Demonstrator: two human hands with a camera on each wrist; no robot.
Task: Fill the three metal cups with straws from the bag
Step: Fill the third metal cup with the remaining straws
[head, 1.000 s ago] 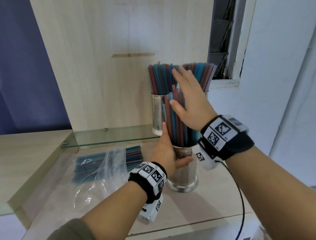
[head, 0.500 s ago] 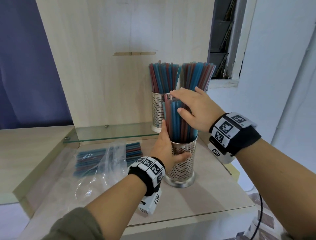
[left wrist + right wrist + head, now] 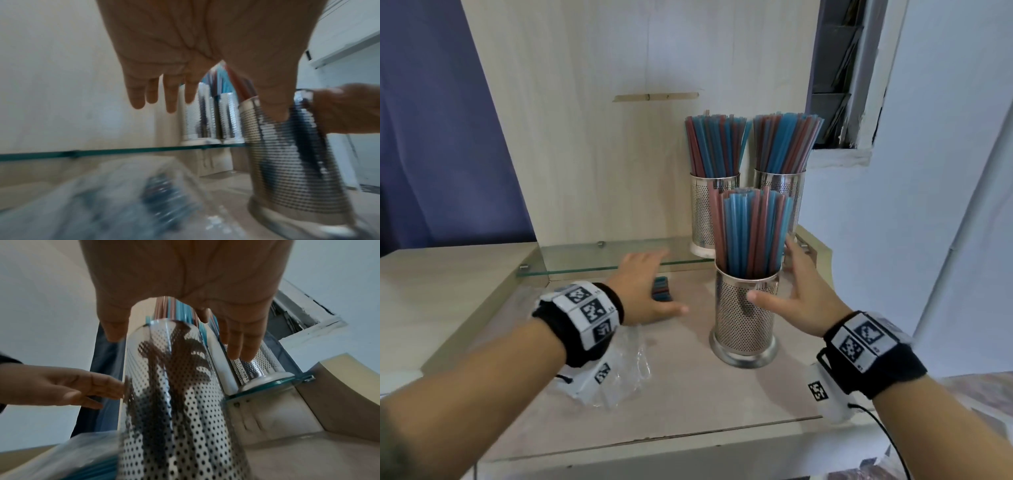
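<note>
Nearest us the clear plastic bag [image 3: 630, 363] lies flat on the counter [image 3: 688, 404]. Our left hand [image 3: 643, 291] hovers spread over its straws [image 3: 661, 289]. Our right hand [image 3: 796, 298], fingers wide, flanks the front perforated cup [image 3: 744, 318] without gripping; its straws [image 3: 751, 229] stand upright. Beyond, two filled cups [image 3: 703, 212] stand on the glass shelf [image 3: 602, 257].

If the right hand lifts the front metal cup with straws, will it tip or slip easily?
Probably fairly stable: the front metal cup stands upright on a flared base. It is tall and narrow, and its straws rise well above the rim, so a push high up might tip it. The polished perforated wall looks smooth, perhaps slippery; the right hand should likely wrap around it.
</note>
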